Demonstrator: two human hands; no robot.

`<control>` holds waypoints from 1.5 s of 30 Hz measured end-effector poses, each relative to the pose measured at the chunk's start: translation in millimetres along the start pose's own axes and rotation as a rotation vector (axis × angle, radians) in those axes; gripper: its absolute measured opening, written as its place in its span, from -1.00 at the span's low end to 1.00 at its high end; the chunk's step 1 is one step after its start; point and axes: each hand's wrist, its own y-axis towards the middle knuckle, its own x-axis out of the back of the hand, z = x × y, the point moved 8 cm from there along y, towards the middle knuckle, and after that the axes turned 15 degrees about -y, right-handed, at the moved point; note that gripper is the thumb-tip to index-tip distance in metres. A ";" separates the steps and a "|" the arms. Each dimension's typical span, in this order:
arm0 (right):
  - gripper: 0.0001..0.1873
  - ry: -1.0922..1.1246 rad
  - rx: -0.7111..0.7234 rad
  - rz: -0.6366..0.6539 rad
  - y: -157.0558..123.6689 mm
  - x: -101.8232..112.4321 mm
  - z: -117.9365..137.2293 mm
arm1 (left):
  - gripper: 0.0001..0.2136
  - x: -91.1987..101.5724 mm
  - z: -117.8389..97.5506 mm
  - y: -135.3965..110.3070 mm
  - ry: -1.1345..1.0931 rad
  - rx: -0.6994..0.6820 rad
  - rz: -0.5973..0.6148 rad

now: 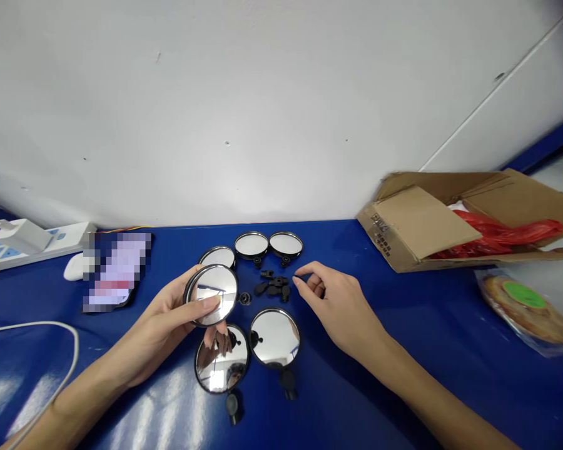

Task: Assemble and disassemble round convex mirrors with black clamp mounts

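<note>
A round mirror [211, 286] with a black rim and a small ball stud is gripped in my left hand [169, 319], thumb across the glass. My right hand [335, 297] hovers just right of a small pile of black plastic joint pieces [274, 287], its thumb and index finger apart and nothing visible between them. Two mirrors lie nearer me, one at the left [220, 369] and one at the right [275, 337], each with a black clamp piece at its lower edge. Behind the pile are two more mirrors [252, 245] [286, 244]; another mirror [217, 256] is partly hidden behind the held one.
At the right stands an open cardboard box [422, 219] with a red plastic bag [502, 231]. A wrapped round item with a green label [528, 309] lies before it. On the left are a phone [119, 272], a white power strip [70, 240] and a white cable [75, 350].
</note>
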 end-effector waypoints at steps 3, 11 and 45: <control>-0.68 -0.003 0.018 -0.005 -0.8 0.5 1.6 | -0.82 -0.7 -0.1 0.4 0.002 0.001 -0.002; -0.79 -0.008 0.066 -0.044 -2.2 -6.1 3.7 | -0.80 -5.1 -0.4 -3.0 -0.001 0.030 0.003; -0.86 0.185 0.724 -0.321 -45.8 14.5 79.8 | -0.61 -8.8 13.9 -4.7 0.152 0.097 0.063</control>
